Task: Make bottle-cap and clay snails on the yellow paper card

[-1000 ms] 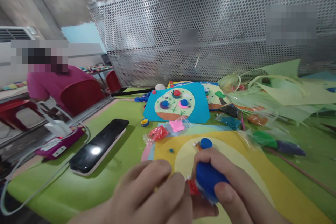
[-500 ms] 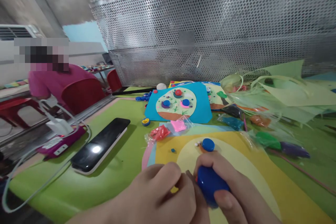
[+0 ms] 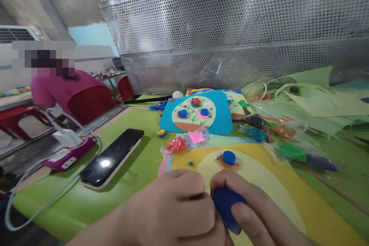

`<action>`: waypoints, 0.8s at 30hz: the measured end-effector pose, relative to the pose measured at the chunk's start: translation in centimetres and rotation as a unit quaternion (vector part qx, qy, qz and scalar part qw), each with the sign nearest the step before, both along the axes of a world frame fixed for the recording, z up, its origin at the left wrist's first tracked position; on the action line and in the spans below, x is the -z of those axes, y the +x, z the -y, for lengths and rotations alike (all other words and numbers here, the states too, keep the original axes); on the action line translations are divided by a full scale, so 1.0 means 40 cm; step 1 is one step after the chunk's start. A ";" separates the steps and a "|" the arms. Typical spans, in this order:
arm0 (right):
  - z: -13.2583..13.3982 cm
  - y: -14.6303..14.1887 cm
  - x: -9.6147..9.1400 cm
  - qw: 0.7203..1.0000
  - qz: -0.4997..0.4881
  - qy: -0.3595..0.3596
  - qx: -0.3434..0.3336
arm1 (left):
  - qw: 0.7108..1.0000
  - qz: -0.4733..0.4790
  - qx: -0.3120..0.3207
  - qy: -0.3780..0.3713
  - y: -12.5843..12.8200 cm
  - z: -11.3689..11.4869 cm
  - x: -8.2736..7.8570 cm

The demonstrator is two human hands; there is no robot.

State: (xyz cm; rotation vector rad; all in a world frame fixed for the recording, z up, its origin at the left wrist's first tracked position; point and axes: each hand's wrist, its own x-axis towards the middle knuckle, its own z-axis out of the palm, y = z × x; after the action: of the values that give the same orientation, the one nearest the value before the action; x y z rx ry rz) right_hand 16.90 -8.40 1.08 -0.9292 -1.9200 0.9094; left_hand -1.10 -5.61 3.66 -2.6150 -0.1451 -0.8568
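Both my hands are together at the bottom of the view, over a yellow card [image 3: 288, 188] with a pale circle on it. My right hand [image 3: 253, 215] is closed round a lump of blue clay [image 3: 226, 203]. My left hand [image 3: 173, 211] is curled shut right against that lump; what its fingers pinch is hidden. Just beyond my knuckles, a small blue clay disc [image 3: 228, 157] sits on an orange strip on the pale circle.
A black phone [image 3: 112, 158] lies to the left, beside a magenta device with a white charger [image 3: 67, 150]. Behind are a blue card with clay snails [image 3: 197, 113], bags of red [image 3: 176, 144], pink, green and purple clay, green paper scraps [image 3: 311, 100] and a perforated metal screen. A person in pink sits far left.
My hands have drawn closer to me and pressed together; the left hand now covers the red bit seen earlier. The blue disc and orange strip now show fully.
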 end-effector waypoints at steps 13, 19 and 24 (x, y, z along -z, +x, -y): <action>-0.006 0.000 0.010 0.999 0.002 0.020 0.028 | 0.987 0.038 -0.159 0.012 0.004 0.003 0.021; -0.020 0.006 0.019 0.979 0.132 0.149 0.049 | 0.974 0.040 -0.207 0.088 0.008 0.012 0.022; -0.022 -0.001 0.033 0.986 0.130 0.106 0.022 | 0.978 0.004 -0.195 0.078 0.003 0.017 0.021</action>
State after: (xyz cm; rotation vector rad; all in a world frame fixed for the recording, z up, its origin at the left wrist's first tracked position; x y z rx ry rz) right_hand 16.87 -7.52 -0.23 -0.9942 -2.1580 0.5654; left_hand -0.99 -6.30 2.81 -2.3250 -0.5499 -0.7065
